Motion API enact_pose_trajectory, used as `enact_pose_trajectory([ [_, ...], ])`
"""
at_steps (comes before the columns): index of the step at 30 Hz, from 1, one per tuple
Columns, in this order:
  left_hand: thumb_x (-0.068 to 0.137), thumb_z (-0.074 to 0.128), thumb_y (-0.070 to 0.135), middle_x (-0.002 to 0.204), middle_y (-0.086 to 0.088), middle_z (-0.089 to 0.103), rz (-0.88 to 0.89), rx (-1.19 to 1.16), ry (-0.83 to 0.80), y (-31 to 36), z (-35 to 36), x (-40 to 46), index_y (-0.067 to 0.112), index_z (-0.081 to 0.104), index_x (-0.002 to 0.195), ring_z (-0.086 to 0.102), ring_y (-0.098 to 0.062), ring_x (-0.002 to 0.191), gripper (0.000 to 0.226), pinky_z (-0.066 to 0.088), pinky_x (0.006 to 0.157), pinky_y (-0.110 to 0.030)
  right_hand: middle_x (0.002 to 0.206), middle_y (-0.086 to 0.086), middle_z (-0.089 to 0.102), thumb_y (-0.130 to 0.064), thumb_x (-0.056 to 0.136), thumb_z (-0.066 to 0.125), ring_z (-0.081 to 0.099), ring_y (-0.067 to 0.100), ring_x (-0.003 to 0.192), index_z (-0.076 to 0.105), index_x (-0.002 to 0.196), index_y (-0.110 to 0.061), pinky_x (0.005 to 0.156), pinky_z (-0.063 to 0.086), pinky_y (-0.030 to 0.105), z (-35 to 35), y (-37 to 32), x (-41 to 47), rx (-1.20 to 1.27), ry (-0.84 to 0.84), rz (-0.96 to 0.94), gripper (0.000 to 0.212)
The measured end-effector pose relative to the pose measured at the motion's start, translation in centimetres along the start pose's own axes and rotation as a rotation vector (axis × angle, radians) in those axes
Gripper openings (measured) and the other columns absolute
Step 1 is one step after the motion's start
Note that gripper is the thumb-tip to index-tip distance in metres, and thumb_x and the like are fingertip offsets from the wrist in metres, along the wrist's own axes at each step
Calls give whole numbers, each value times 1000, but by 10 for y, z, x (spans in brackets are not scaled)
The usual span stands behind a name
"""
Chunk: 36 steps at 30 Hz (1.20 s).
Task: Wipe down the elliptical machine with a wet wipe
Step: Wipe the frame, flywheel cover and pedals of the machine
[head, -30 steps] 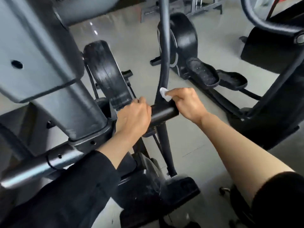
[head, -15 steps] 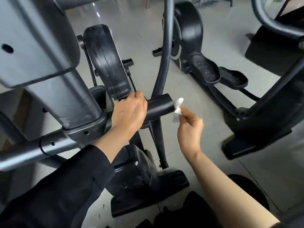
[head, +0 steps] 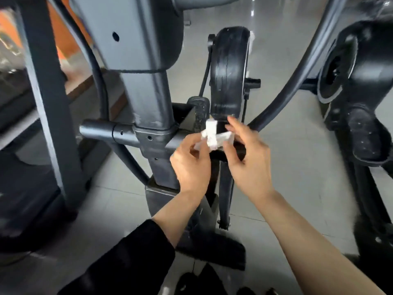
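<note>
Head view, looking down at the elliptical machine. Its grey centre column runs from top centre down to a dark base block near the middle of the frame. A horizontal grey crossbar passes through the column at mid height, its free end pointing left. Just right of the column and farther off stands the black flywheel housing, upright with its narrow edge toward the camera.

Both hands meet in front of the crossbar's right side, just below the flywheel housing. The left hand, coming out of a black sleeve, pinches the lower left part of the white wet wipe between thumb and fingers. The right hand, forearm bare, grips the wipe's right part with its fingertips; the upper fingers are spread and blurred. The wipe is crumpled, stretched between the two hands, one folded corner standing up. Whether it touches the machine cannot be told.

A curved dark handle arm sweeps from top right down behind the right hand. At far right stands a second black machine with a foot pedal, well apart from the hands. Floor is pale grey tile. A dark upright post fills the left side.
</note>
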<state>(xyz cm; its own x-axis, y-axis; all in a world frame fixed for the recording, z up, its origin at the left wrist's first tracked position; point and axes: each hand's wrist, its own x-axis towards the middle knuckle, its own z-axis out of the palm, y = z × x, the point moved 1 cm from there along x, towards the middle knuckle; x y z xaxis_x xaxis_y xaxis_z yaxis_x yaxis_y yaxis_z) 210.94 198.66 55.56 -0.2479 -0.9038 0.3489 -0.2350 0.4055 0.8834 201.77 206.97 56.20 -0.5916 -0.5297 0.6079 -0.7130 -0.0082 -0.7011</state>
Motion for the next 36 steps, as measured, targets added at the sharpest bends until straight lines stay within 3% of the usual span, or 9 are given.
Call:
enact_pose_trajectory([
  [3, 86, 57, 1, 76, 3, 67, -216, 20, 139, -10, -8, -25, 17, 65, 95, 59, -9, 62, 21, 47, 61, -18, 109, 7, 70, -9, 86, 56, 61, 26, 102, 67, 118, -7, 95, 48, 31, -6, 20, 0, -243, -64, -82, 34],
  [9, 84, 46, -6, 52, 2, 33, -475, 169, -11, -10, 35, -45, 14, 36, 55, 25, -24, 50, 36, 23, 44, -18, 109, 6, 72, -6, 87, 59, 63, 23, 101, 72, 108, -5, 96, 42, 30, -6, 38, -3, -227, -105, -134, 25],
  [13, 97, 38, 1, 78, -13, 60, -494, 294, -151, -17, 48, -53, 6, 55, 80, 63, -32, 80, 25, 36, 59, -24, 113, 6, 71, -3, 89, 59, 63, 23, 105, 72, 110, -4, 98, 45, 33, -13, 44, -6, -168, -97, -140, 24],
  [18, 91, 44, 3, 66, -1, 53, -335, 119, -181, -36, 41, -54, 10, 55, 70, 47, -15, 60, 25, 39, 60, -30, 116, 8, 69, -4, 91, 58, 60, 18, 111, 71, 112, -3, 101, 46, 28, -13, 43, -8, -157, -82, -104, 25],
  [21, 90, 43, 18, 103, -8, 68, -204, 97, -220, -38, 50, -52, 3, 65, 101, 61, -26, 93, 28, 50, 80, -35, 121, 7, 67, -3, 91, 58, 56, 15, 117, 69, 117, -4, 105, 44, 29, -12, 38, -9, -150, -110, -46, 29],
  [23, 95, 40, 9, 106, -9, 65, -227, 225, -354, -50, 51, -55, 3, 62, 104, 62, -28, 97, 24, 45, 78, -28, 128, 2, 61, -4, 90, 59, 53, 16, 123, 65, 123, -4, 109, 38, 22, -15, 32, -14, -169, -149, -5, 34],
  [27, 93, 57, 11, 114, -11, 55, -334, 222, -326, -73, 38, -68, 6, 61, 113, 46, -11, 89, 22, 37, 80, -15, 111, -2, 59, -9, 87, 64, 60, 11, 94, 61, 111, -3, 85, 52, 28, -15, 31, -67, -184, 190, 274, 25],
  [30, 80, 73, 7, 95, -5, 59, -233, -36, -226, -67, 32, -78, 10, 57, 101, 52, -9, 76, 27, 50, 73, -31, 94, -3, 68, -23, 88, 69, 68, 20, 83, 64, 100, -18, 73, 54, 36, 12, 30, -98, 113, -10, 677, 14],
  [36, 76, 59, 2, 91, -3, 69, -191, -244, -312, -65, 23, -78, 7, 61, 111, 67, -9, 82, 36, 53, 77, -19, 74, 0, 72, 12, 83, 63, 68, 9, 69, 73, 81, -8, 73, 57, 31, 20, 38, -86, 299, 208, 823, 23],
])
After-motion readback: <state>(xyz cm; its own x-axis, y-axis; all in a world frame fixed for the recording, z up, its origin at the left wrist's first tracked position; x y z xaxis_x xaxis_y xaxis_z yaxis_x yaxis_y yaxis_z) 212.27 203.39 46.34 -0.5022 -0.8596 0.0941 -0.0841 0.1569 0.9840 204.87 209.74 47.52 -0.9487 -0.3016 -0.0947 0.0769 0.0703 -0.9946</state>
